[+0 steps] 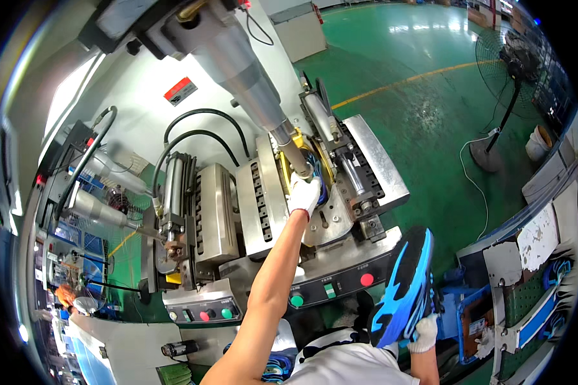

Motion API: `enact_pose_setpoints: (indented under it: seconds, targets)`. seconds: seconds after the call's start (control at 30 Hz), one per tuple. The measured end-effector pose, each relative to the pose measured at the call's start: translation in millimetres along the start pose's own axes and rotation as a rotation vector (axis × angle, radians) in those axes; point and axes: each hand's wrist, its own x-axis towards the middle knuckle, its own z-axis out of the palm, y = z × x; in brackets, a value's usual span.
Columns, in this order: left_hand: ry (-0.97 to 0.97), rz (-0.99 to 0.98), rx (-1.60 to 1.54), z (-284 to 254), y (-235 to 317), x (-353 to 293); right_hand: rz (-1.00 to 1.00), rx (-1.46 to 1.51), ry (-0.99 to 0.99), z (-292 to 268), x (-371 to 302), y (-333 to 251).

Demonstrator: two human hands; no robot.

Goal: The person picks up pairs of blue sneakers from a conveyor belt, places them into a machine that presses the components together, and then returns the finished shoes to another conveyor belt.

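Observation:
My right hand [425, 333], in a white knit glove, grips a sports shoe [401, 292] at its heel end. The shoe stands toe up, its black and bright blue sole facing left. My left arm stretches forward into a metal press [260, 208]. There my gloved left hand [304, 194] is closed at the lower end of the press's upright rod [293, 154]. Beside its fingers a dark blue shoe [322, 187] shows partly between yellow-edged pads. What exactly those fingers hold is hidden.
A control panel with green and red buttons [366, 280] runs along the press front. A second press station [215, 212] stands left. Blue shoes [557, 273] sit on a rack at right, near a blue crate [472, 321]. A standing fan [517, 61] and bucket [538, 142] are farther off.

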Motion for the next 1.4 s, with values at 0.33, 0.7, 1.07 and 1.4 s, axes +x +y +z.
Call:
enact_pose_setpoints:
  seconds: [0.33, 0.7, 1.07, 1.4]
  targets:
    - [0.061, -0.289, -0.090, 4, -6, 14, -0.094, -0.497, 0.220, 2, 8, 3]
    - [-0.082, -0.359, -0.736, -172, -27, -235, 0.141, -0.521, -0.166, 243, 271, -63]
    - [0.752, -1.148, -0.155, -265, -73, -622, -0.410, -1.860, -0.432, 250, 490, 139]
    - [1.275, -1.278, 0.187, -135, -263, -674, -0.630, -1.626, -0.391, 292, 377, 104]
